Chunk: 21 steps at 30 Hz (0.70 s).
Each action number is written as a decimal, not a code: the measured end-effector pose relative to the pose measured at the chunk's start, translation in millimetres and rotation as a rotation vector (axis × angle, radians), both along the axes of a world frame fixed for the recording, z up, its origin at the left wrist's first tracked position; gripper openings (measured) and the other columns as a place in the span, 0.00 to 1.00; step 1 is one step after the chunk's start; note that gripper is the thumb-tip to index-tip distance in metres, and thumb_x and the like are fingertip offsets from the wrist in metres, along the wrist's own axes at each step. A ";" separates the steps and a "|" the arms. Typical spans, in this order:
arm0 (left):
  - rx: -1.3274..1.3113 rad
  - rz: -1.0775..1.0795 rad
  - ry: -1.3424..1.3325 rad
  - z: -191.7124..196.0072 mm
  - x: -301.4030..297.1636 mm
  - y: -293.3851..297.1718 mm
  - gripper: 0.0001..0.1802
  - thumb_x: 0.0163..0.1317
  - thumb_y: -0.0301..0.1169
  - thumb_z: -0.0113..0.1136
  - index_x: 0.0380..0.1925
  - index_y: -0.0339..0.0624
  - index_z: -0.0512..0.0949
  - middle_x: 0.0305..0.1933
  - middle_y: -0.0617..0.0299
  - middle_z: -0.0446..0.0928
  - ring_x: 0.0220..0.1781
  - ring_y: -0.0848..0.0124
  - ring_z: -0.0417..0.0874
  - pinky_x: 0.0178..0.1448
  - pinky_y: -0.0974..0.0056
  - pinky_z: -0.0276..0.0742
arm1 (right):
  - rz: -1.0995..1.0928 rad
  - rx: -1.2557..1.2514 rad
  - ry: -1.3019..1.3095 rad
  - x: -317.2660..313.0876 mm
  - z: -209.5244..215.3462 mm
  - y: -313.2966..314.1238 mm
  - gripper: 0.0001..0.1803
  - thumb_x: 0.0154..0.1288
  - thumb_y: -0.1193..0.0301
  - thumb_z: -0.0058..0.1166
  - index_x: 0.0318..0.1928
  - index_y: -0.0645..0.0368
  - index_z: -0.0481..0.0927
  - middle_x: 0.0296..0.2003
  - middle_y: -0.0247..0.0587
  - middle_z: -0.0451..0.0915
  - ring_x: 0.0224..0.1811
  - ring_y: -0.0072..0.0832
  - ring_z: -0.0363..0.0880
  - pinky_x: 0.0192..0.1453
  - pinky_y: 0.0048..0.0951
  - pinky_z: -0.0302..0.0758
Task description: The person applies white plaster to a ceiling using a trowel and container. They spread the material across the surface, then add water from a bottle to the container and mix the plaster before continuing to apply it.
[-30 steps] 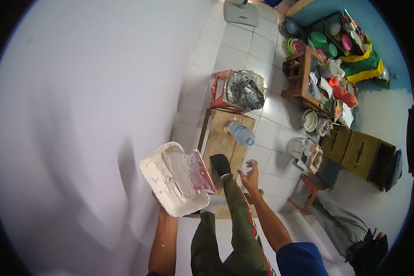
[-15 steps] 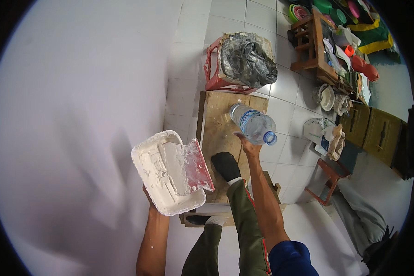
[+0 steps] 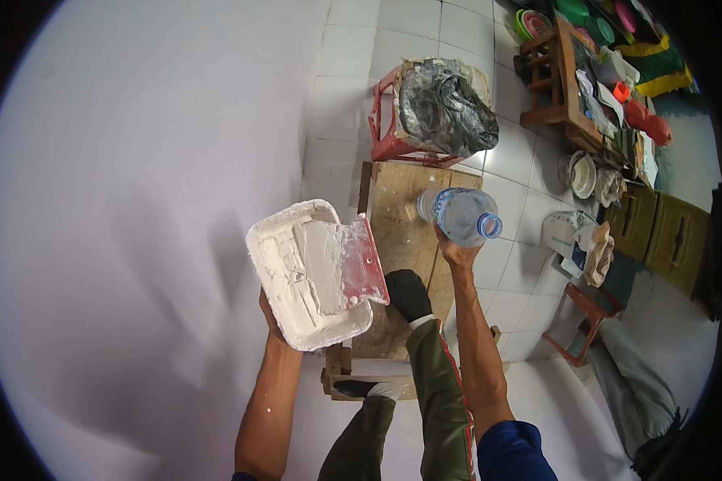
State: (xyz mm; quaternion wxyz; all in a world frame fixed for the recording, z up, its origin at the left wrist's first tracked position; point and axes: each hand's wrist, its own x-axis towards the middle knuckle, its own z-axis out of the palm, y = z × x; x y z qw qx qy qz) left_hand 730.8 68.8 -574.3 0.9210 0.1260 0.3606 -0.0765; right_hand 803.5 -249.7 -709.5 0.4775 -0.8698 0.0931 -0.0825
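Note:
My left hand (image 3: 272,317) grips a white plastic tub (image 3: 335,333) from its underside and left edge; most of the fingers are hidden. Pale plaster-like paste (image 3: 285,280) coats the tub inside. Across its right side lies a red plastic scraper (image 3: 363,268), its blade smeared with the same paste. On the right, my right hand (image 3: 457,250) is closed round a clear plastic water bottle (image 3: 464,215) with a blue label. The bottle has no cap, and its blue-rimmed mouth points toward me and to the right. The tub and the bottle are apart.
My feet stand on a wooden bench (image 3: 385,192) beside a white wall (image 3: 136,160). Ahead is a red stool (image 3: 384,132) with a grey plastic sheet (image 3: 448,108) on top. At right are a cluttered wooden table (image 3: 565,88), bowls, bags and a small red-brown stool (image 3: 587,317).
The tub has risen a little toward the bottle's level. The bottle has turned so that its mouth faces me more. Both holds are unchanged, and the whole view has shifted slightly.

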 end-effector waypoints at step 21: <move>0.271 -0.078 -0.082 45.7 66.6 -0.9 0.46 0.68 0.67 0.48 0.72 0.42 0.64 0.68 0.54 0.72 0.65 0.58 0.77 0.66 0.52 0.78 | 0.906 0.528 0.547 -23.1 252.0 33.2 0.69 0.30 0.61 0.84 0.75 0.65 0.57 0.67 0.54 0.73 0.68 0.45 0.74 0.74 0.41 0.66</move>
